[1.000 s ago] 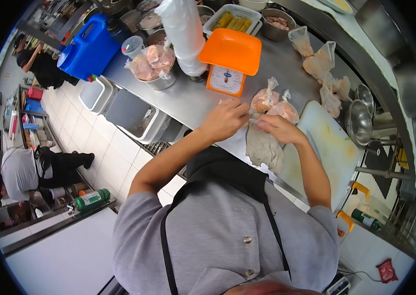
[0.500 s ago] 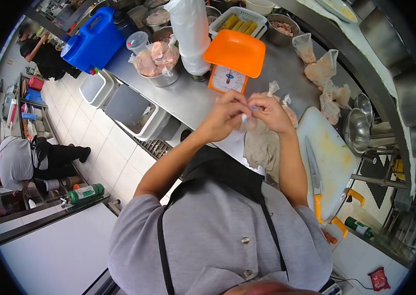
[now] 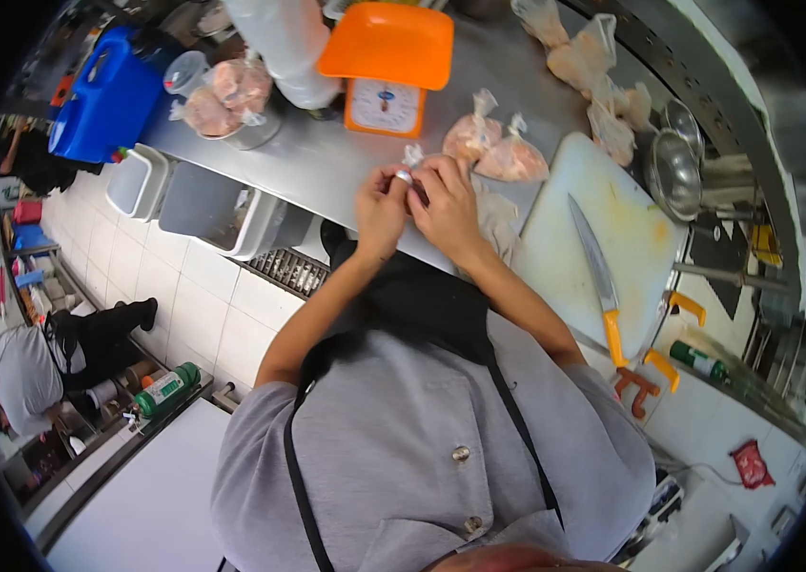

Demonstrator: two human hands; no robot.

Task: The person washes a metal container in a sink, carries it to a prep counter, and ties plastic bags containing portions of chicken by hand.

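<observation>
My left hand [image 3: 382,212] and my right hand [image 3: 446,205] meet over the near edge of the steel table, fingers pinched together. A small whitish bit shows at my left fingertips; what the fingers hold is mostly hidden. Just beyond them pokes up the knotted top of a clear plastic bag [image 3: 412,154], and I cannot tell whether they touch it. Two tied bags of raw pinkish meat [image 3: 510,159] lie past my right hand. Under my right wrist is a crumpled greyish cloth [image 3: 496,221]. An orange dial scale [image 3: 385,105] with an orange pan stands beyond.
On the right, a knife [image 3: 595,255] with a yellow handle lies on a white cutting board [image 3: 555,214]. More bagged meat [image 3: 586,59] and steel bowls [image 3: 675,174] sit behind. At left are a meat-filled pot [image 3: 255,132], a blue jerrycan [image 3: 102,100] and bins [image 3: 198,205]. Two people work farther left.
My view has turned, so the table things sit farther left and higher. My hands have drawn closer together, and the tied meat bags beyond my right hand show more fully.
</observation>
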